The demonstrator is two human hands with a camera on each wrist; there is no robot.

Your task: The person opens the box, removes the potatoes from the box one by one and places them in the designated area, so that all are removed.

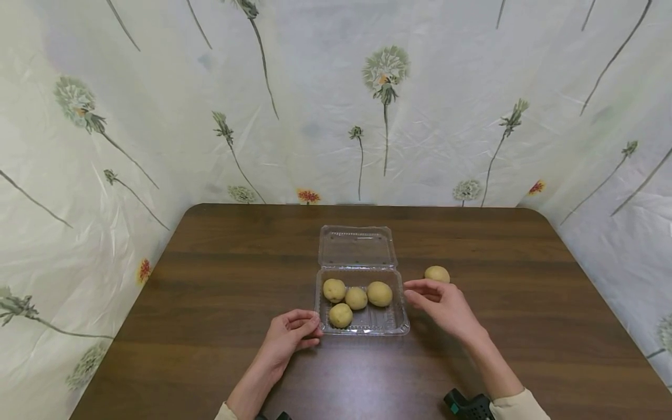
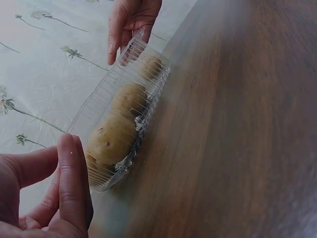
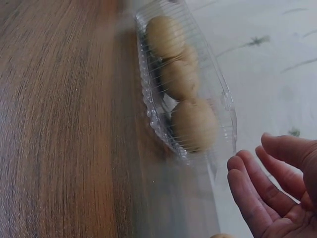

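An open clear plastic clamshell container point(image 1: 367, 333) stands on the table, its lid point(image 1: 358, 247) folded back to the far side. Several potatoes point(image 1: 380, 294) lie in its base. At the near left corner, my left hand point(image 1: 287, 337) pinches the rim, thumb and index fingertips together in the left wrist view. My right hand point(image 1: 443, 306) hovers beside the right wall with fingers extended. Its thumb point(image 3: 282, 146) is apart from the fingers and nothing is between them. One more potato point(image 1: 437, 274) sits on the table just beyond the right hand, partly hidden by it.
The brown wooden table point(image 1: 236, 256) has rounded far corners. A pale sheet with dandelion print point(image 1: 315, 87) hangs behind it and at both sides. Dark wrist devices point(image 1: 469, 405) show at the bottom by the sleeves.
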